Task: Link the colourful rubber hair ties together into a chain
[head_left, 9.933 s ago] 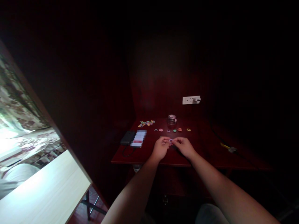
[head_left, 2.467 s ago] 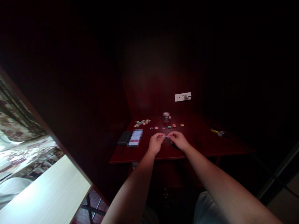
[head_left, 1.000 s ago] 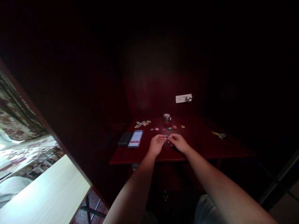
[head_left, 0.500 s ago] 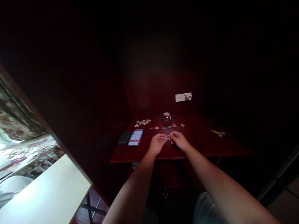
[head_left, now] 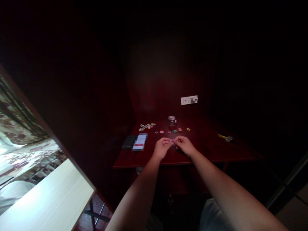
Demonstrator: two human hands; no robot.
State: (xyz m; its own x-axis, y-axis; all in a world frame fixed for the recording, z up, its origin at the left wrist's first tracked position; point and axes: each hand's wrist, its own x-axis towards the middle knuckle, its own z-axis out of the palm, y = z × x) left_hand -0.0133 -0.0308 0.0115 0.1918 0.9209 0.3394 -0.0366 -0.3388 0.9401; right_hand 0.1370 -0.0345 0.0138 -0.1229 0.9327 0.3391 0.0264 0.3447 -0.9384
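Between my two hands, above the dark red desk (head_left: 204, 150), is a small purple hair tie (head_left: 171, 140). My left hand (head_left: 163, 147) pinches its left side, and my right hand (head_left: 184, 145) pinches its right side. Just beyond my fingers lies a row of hair ties: a blue one (head_left: 156, 132), pink ones (head_left: 161, 132), a purple one (head_left: 169, 132), green ones (head_left: 175, 131), orange-red ones (head_left: 180, 130) and a yellow one (head_left: 188, 129). A mixed pile of hair ties (head_left: 146, 126) sits at the back left.
A clear lidded jar (head_left: 171, 121) stands behind the row. At left, a phone with a blurred screen (head_left: 140, 142) lies beside a black box-shaped object (head_left: 128, 141). A yellow-and-grey cable end (head_left: 227, 138) rests at right. A wall socket (head_left: 189, 100) holds a plug.
The purple hair tie between my fingers has turned slightly and shows more of its loop. Both hands stay almost in place, and the desk items are unchanged.
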